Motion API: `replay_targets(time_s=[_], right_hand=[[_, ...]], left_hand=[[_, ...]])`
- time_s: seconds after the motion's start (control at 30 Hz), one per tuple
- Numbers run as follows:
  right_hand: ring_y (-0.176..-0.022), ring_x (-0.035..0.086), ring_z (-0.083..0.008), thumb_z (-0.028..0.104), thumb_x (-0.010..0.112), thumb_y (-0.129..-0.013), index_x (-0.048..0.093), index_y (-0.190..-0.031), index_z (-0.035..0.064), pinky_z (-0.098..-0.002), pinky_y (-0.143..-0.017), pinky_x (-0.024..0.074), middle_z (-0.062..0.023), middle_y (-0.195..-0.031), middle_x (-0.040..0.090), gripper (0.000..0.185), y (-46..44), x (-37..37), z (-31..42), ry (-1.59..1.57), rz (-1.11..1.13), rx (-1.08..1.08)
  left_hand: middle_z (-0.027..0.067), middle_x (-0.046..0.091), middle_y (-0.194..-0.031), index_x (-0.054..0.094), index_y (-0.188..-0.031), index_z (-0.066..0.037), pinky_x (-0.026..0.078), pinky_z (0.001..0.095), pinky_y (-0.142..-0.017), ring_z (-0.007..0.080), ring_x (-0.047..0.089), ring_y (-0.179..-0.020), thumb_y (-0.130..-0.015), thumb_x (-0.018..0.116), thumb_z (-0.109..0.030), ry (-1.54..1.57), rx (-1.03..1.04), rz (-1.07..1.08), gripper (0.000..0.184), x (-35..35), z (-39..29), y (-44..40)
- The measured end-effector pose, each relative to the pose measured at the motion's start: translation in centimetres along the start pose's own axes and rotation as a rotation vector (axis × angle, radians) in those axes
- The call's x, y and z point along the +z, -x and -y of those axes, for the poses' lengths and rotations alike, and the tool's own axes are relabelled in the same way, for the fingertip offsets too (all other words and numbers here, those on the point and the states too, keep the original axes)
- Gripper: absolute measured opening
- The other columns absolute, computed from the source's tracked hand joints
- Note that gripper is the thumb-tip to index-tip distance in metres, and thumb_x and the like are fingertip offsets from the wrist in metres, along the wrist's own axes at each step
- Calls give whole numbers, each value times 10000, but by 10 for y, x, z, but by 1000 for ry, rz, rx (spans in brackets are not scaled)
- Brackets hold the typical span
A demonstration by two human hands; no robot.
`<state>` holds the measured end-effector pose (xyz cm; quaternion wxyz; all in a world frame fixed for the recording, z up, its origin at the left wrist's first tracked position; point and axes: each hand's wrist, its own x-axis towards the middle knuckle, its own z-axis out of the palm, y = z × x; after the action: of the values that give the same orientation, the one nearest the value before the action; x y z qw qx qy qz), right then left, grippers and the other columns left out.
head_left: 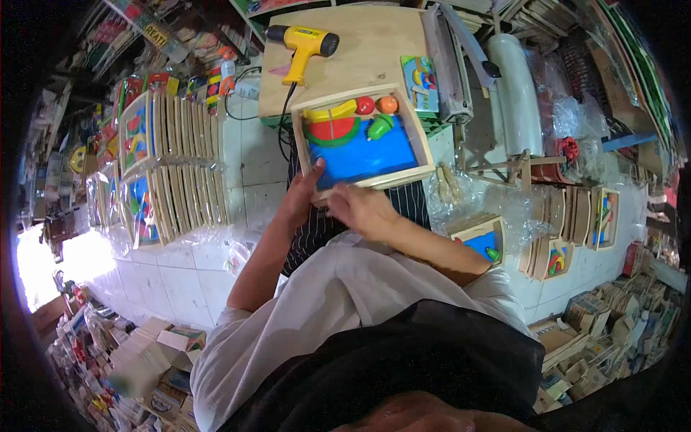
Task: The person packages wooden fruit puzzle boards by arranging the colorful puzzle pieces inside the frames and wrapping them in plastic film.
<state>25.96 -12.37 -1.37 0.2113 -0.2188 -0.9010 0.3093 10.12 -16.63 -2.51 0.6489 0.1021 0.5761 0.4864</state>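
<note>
A shallow wooden tray (358, 181) with a blue bottom rests over my lap against the table's near edge. Inside it, along the far side, lie a toy banana (331, 111), a toy watermelon slice (332, 132), a red round piece (365, 105), an orange round piece (387, 105) and a green toy piece (380, 127). My left hand (306, 191) grips the tray's near left corner, thumb over the rim. Close to the near rim is my right hand (360, 210), its fingers smeared by motion; whether they touch the wood I cannot tell.
On the wooden table (367, 61) lie a yellow heat gun (306, 49), its cord hanging at the near side, and a picture card (420, 85). A sealing machine (448, 68) stands right of it. Wrapped trays (176, 137) are stacked at left, more trays (558, 255) at right.
</note>
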Motion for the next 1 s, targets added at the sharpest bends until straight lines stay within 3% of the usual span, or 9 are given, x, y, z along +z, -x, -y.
replay_targets(time_s=[0.07, 0.2, 0.3, 0.5, 0.6, 0.7, 0.8, 0.9, 1.0], right_hand=[[-662, 582, -257, 200, 578, -780, 554, -947, 79, -398, -581, 495, -98, -853, 597, 208, -12, -5, 0, 79, 47, 51], [-749, 538, -188, 216, 534, -723, 571, -909, 111, -327, -596, 480, -49, -999, 535, 216, -30, -10, -13, 394, 58, -548], [-768, 536, -173, 219, 523, -726, 576, -862, 118, -302, -608, 469, -48, -988, 544, 178, -42, -15, -13, 399, 52, -650], [-729, 573, -250, 152, 622, -663, 567, -827, 68, -361, -623, 484, -73, -999, 544, 192, -57, 4, -13, 79, 74, -298], [-723, 579, -290, 57, 618, -662, 574, -812, 55, -376, -613, 490, -81, -864, 569, 156, -69, 2, -8, -89, 67, -234], [-690, 567, -310, 43, 612, -710, 564, -780, 39, -377, -596, 473, -118, -787, 562, 85, -85, 18, -12, -339, 10, -266], [-685, 551, -321, 56, 607, -752, 554, -765, 12, -375, -616, 458, -147, -721, 545, 70, -100, 16, -10, -383, 121, -126], [-689, 548, -327, 62, 605, -771, 548, -773, -2, -367, -631, 453, -155, -716, 547, 85, -105, 26, -12, -366, 125, -136], [-705, 559, -322, 66, 610, -771, 544, -775, -15, -367, -634, 454, -154, -727, 562, 105, -102, 35, -5, -420, 69, -137]], left_hand=[[52, 590, -1005, 494, -1129, -24, 471, 287, -772, 149, 575, -880, -857, 551, -439, -39, -86, 11, 500, 5, -20, 11], [81, 400, -1289, 219, -1369, -151, 424, 368, -883, 180, 460, -1110, -881, 472, -489, -82, 100, -19, 645, -22, 1, -17], [63, 312, -1354, 47, -1419, -231, 378, 403, -934, 198, 397, -1178, -882, 430, -530, -1, 9, 160, 724, -37, 2, -21], [35, 326, -1348, -30, -1428, -234, 392, 359, -919, 180, 404, -1173, -897, 490, -396, 212, 219, 400, 761, -39, 16, 1], [40, 377, -1311, 42, -1434, -181, 410, 311, -899, 154, 430, -1139, -856, 588, -150, -207, 592, 302, 795, -34, 26, 9], [39, 477, -1203, 146, -1423, -117, 429, 270, -862, 139, 504, -1027, -777, 624, 28, -182, 571, 21, 817, -42, 35, -5], [67, 551, -1108, 272, -1380, -63, 458, 280, -815, 150, 556, -943, -790, 604, 8, -159, 574, -32, 681, -54, 43, -8], [152, 606, -992, 357, -1329, -39, 496, 333, -711, 236, 624, -812, -815, 547, 6, -663, 852, -287, 549, -62, 37, -5], [217, 606, -857, 434, -1260, -19, 488, 404, -625, 346, 619, -734, -835, 489, -19, -1010, 744, -571, 428, -59, 41, 2]])
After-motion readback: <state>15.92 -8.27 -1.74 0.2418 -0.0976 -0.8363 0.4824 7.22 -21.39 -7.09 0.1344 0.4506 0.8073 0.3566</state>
